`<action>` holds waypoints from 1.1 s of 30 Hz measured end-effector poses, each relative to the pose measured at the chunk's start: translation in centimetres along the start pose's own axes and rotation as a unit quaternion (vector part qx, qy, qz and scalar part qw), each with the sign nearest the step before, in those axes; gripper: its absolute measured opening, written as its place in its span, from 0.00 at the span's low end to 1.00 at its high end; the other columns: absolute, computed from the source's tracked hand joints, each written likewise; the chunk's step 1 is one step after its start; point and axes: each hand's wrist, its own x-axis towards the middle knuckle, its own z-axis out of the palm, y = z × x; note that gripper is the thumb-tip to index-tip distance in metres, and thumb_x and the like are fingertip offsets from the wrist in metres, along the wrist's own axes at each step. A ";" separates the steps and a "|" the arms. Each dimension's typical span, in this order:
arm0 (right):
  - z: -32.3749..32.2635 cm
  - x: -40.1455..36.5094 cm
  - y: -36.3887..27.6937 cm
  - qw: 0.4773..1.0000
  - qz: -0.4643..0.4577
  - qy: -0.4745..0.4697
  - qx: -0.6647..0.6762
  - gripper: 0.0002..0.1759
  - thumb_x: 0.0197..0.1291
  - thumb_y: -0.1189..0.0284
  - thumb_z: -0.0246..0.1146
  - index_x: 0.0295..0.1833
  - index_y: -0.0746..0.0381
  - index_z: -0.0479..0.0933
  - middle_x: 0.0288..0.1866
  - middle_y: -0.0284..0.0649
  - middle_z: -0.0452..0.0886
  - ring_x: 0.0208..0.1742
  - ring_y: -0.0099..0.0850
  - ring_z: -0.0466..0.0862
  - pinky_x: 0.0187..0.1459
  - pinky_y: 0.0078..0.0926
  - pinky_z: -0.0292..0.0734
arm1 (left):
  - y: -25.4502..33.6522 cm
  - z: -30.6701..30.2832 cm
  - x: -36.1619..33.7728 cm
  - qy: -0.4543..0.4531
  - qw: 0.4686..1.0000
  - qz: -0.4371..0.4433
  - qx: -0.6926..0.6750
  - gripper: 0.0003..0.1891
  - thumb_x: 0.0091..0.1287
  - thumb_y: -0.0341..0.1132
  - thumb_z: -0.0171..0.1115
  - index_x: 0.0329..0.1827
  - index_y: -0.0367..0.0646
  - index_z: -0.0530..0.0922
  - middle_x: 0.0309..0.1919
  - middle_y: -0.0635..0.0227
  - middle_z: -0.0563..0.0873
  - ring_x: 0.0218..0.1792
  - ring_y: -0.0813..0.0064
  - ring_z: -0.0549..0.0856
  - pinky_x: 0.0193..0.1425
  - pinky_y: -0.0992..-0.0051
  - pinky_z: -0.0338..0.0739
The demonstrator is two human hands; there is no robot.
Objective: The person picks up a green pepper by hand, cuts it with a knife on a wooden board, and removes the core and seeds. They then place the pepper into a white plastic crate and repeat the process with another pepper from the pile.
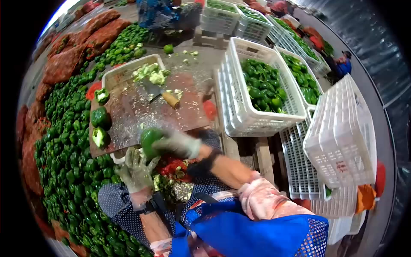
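Note:
My right hand [182,143], in a pale glove and blurred by motion, grips a green bell pepper [150,140] over the near edge of a wet brown board [128,130]. Just below it, my gloved left hand [139,171] holds nothing, its fingers apart and pointing up. A cleaver with a wooden handle [170,99] lies on the board among scattered seeds. Along the board's left side rest a whole pepper [100,117] and two cut ones, a near one [100,137] and a far one [102,95]. Pale pepper cores [156,76] are heaped near a white tray [122,68] behind.
A large pile of green peppers [75,167] spreads along the left, backed by red mesh sacks [64,64]. To the right, a white crate [229,103] full of peppers stands on a wooden pallet [263,156]. An upturned crate [338,141] leans farther right. Scraps [180,190] lie between my knees.

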 end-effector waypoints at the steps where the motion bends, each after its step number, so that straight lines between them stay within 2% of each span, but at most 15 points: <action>1: -2.5 -0.9 0.2 0.997 -0.016 0.041 0.060 0.28 0.61 0.64 0.69 0.64 0.65 0.75 0.53 0.43 0.84 0.51 0.33 0.84 0.57 0.29 0.78 | 0.5 2.7 -0.5 0.015 0.995 0.030 0.092 0.56 0.57 0.73 0.61 0.77 0.40 0.55 0.77 0.57 0.54 0.75 0.48 0.59 0.68 0.38 0.67; 5: -16.6 -4.9 2.7 0.835 -0.179 0.210 0.477 0.25 0.66 0.62 0.62 0.65 0.62 0.73 0.52 0.43 0.83 0.52 0.33 0.84 0.57 0.29 0.79 | 0.6 2.5 -0.4 0.061 0.998 0.027 0.001 0.36 0.62 0.60 0.66 0.67 0.47 0.72 0.62 0.63 0.75 0.61 0.51 0.75 0.63 0.34 0.73; 8: -21.2 -5.4 6.0 0.686 -0.215 0.278 0.637 0.23 0.70 0.60 0.58 0.65 0.60 0.72 0.51 0.43 0.83 0.52 0.33 0.84 0.57 0.29 0.80 | 0.8 2.1 0.2 0.136 0.991 -0.003 0.002 0.31 0.68 0.52 0.63 0.67 0.43 0.71 0.60 0.59 0.72 0.61 0.50 0.77 0.56 0.42 0.82; 11: -16.0 -0.3 8.2 0.832 -0.129 0.227 0.490 0.22 0.74 0.58 0.53 0.66 0.58 0.71 0.50 0.43 0.82 0.52 0.33 0.84 0.57 0.30 0.80 | 1.0 -0.2 0.7 0.100 0.995 -0.003 0.002 0.31 0.70 0.51 0.61 0.69 0.41 0.67 0.61 0.56 0.72 0.59 0.50 0.78 0.57 0.44 0.82; 12: -9.8 0.7 1.0 0.902 -0.144 0.076 0.401 0.20 0.74 0.60 0.55 0.65 0.58 0.72 0.49 0.41 0.83 0.50 0.31 0.85 0.53 0.31 0.82 | 1.4 0.0 0.5 0.095 0.995 0.008 0.034 0.31 0.72 0.50 0.58 0.70 0.38 0.65 0.60 0.55 0.73 0.59 0.51 0.79 0.57 0.47 0.82; 13: -4.7 3.0 -2.9 0.953 -0.065 0.191 0.225 0.19 0.66 0.66 0.65 0.60 0.58 0.75 0.52 0.38 0.79 0.42 0.27 0.82 0.45 0.28 0.81 | 1.8 -0.3 0.5 0.092 0.995 0.007 0.022 0.29 0.74 0.48 0.55 0.69 0.35 0.65 0.59 0.55 0.73 0.57 0.53 0.80 0.56 0.50 0.84; 15: 1.0 9.1 -5.4 0.993 -0.055 0.102 0.026 0.20 0.65 0.65 0.65 0.60 0.60 0.75 0.53 0.43 0.82 0.47 0.34 0.84 0.49 0.35 0.81 | 3.3 0.5 0.3 0.160 0.986 0.002 0.038 0.28 0.75 0.46 0.52 0.69 0.34 0.65 0.57 0.54 0.75 0.56 0.55 0.82 0.54 0.53 0.85; 17: 5.8 15.2 -5.5 0.920 -0.237 0.074 -0.302 0.28 0.62 0.60 0.65 0.64 0.63 0.72 0.56 0.52 0.81 0.50 0.47 0.84 0.53 0.42 0.79 | 4.3 0.3 0.7 0.164 0.984 0.002 0.066 0.24 0.75 0.46 0.51 0.64 0.35 0.69 0.51 0.56 0.79 0.50 0.61 0.83 0.51 0.56 0.87; 21: 11.5 22.8 -4.0 0.770 -0.308 -0.045 -0.557 0.21 0.60 0.66 0.64 0.57 0.61 0.75 0.50 0.53 0.83 0.46 0.49 0.85 0.45 0.44 0.81 | 4.2 -2.3 0.7 0.184 0.982 -0.040 -0.026 0.23 0.74 0.43 0.56 0.70 0.47 0.69 0.59 0.64 0.78 0.52 0.64 0.82 0.50 0.60 0.86; 22: 11.9 24.1 -2.9 0.753 -0.242 -0.062 -0.609 0.27 0.54 0.66 0.69 0.60 0.61 0.74 0.49 0.53 0.83 0.47 0.51 0.84 0.45 0.46 0.80 | 2.8 -4.0 0.6 0.146 0.988 0.040 0.033 0.26 0.73 0.42 0.58 0.72 0.49 0.67 0.60 0.67 0.78 0.53 0.66 0.82 0.50 0.61 0.86; 26: 9.9 23.7 0.4 0.759 -0.238 0.010 -0.606 0.36 0.54 0.64 0.70 0.67 0.64 0.65 0.58 0.55 0.76 0.47 0.53 0.83 0.46 0.47 0.80 | 3.0 -6.4 1.3 0.146 0.989 0.015 -0.006 0.23 0.73 0.40 0.56 0.70 0.50 0.70 0.51 0.75 0.79 0.49 0.76 0.81 0.46 0.68 0.85; 29: 8.4 19.8 0.7 0.838 -0.208 0.079 -0.498 0.29 0.59 0.66 0.66 0.64 0.65 0.71 0.56 0.54 0.81 0.50 0.48 0.84 0.53 0.42 0.78 | 2.6 -6.5 2.0 0.188 0.982 0.015 0.008 0.22 0.74 0.40 0.53 0.70 0.50 0.69 0.49 0.76 0.80 0.47 0.78 0.81 0.45 0.67 0.83; 31: 6.0 18.1 1.1 0.927 -0.131 0.033 -0.351 0.24 0.62 0.67 0.63 0.61 0.67 0.73 0.52 0.49 0.83 0.49 0.39 0.84 0.53 0.35 0.79 | 2.5 -6.0 2.3 0.215 0.976 0.015 -0.019 0.24 0.74 0.40 0.53 0.73 0.50 0.67 0.51 0.74 0.79 0.49 0.76 0.80 0.46 0.65 0.82; 32: 8.4 14.3 -3.0 0.994 0.028 -0.032 -0.102 0.22 0.63 0.67 0.63 0.60 0.67 0.75 0.50 0.44 0.83 0.49 0.33 0.83 0.52 0.30 0.79 | 3.4 -4.4 1.6 0.229 0.973 0.011 0.007 0.28 0.74 0.40 0.54 0.77 0.49 0.62 0.57 0.72 0.78 0.55 0.74 0.77 0.56 0.66 0.76; 33: 8.5 13.2 -1.0 0.997 0.057 -0.056 -0.002 0.22 0.64 0.69 0.63 0.60 0.67 0.75 0.50 0.42 0.83 0.50 0.31 0.82 0.51 0.27 0.79 | 1.1 -6.1 2.8 0.181 0.973 0.129 0.068 0.29 0.74 0.40 0.55 0.78 0.49 0.61 0.59 0.72 0.77 0.57 0.74 0.75 0.60 0.68 0.73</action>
